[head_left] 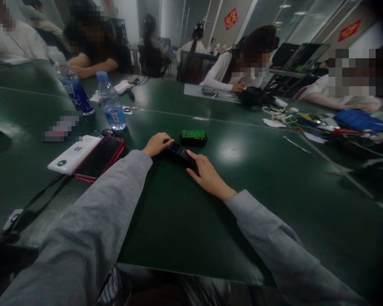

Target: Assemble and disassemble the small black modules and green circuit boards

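Head view: black device (178,151) sits between both hands over the green table (175,238). Right hand (209,174) holds its right end, index on top, thumb at near edge, narrow gap. Left hand (156,144) has fingers bunched at the left end; too dark and small to tell if they grip or just touch. Circuit board (193,135) lies exposed in black housing (194,143) just behind. Risk: uneven push could skid device into board; loose fingertips could drop one end.
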Available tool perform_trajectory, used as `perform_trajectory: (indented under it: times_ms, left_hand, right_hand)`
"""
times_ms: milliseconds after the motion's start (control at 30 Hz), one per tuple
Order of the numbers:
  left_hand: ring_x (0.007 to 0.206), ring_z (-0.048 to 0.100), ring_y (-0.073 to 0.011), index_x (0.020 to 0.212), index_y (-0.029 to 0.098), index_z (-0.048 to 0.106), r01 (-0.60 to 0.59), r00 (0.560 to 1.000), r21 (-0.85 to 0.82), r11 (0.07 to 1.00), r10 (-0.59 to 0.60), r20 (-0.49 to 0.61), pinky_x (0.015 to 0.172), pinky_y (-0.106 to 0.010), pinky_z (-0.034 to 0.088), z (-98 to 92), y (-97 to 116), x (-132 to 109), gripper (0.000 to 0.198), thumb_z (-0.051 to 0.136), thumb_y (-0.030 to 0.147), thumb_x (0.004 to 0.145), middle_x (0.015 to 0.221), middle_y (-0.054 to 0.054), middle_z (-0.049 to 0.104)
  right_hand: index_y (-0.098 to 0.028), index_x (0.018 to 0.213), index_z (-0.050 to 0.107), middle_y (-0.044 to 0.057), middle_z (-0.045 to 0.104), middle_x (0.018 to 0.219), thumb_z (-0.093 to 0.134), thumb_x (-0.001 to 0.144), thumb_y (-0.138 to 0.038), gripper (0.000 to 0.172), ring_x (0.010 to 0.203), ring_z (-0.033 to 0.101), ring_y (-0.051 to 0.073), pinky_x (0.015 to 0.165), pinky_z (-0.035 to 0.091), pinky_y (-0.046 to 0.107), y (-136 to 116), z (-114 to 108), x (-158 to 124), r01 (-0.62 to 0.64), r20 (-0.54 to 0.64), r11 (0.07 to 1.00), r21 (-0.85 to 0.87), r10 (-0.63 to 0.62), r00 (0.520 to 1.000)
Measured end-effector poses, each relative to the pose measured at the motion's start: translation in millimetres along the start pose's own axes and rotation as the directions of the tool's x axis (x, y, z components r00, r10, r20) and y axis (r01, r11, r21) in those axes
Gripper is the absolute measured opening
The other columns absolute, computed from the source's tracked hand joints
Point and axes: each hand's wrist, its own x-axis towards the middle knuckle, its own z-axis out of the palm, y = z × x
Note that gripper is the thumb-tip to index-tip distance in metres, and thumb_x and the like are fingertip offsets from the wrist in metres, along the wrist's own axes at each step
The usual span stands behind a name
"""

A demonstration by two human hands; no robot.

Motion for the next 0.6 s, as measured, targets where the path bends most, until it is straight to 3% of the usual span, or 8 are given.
perform_trajectory:
  times_ms: [600]
  left_hand:
    - [0.098, 0.060, -0.0207, 0.095, 0.017, 0.070, 0.006, 1.000, -0.010, 1.000, -0.006, 0.003, 0.090, -0.036, 0.046, -2.0, 1.8, -1.3, 0.037, 0.044, 0.042, 0.095, 0.106, -0.008, 0.067]
  right_hand:
    - [-0.026, 0.152, 0.019, 0.012, 0.048, 0.126, 0.048, 0.095, -0.033, 0.065, 0.110, 0.049, 0.028, 0.094, 0.048, 0.050, -2.5, -1.7, 0.4, 0.006, 0.003, 1.000, -0.005, -0.006, 1.000]
